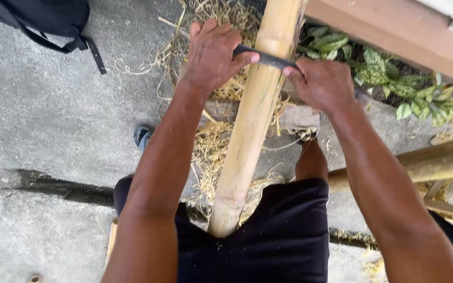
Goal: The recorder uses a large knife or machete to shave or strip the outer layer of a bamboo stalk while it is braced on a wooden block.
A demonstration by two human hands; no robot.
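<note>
A thick pale bamboo pole (250, 120) runs from between my legs up and away to the top of the view. A dark knife blade (266, 58) lies across the pole. My left hand (211, 52) grips the blade's left end, thumb on top. My right hand (323, 84) is closed on its right end, just right of the pole. Both hands press the blade against the bamboo's surface.
Straw-like bamboo shavings (213, 149) lie on the concrete ground (53, 105) under the pole. A black backpack (43, 15) sits at the top left. Green leafy plants (410, 89) grow beside a brown beam (394, 31). Wooden bars (436, 162) stand at the right.
</note>
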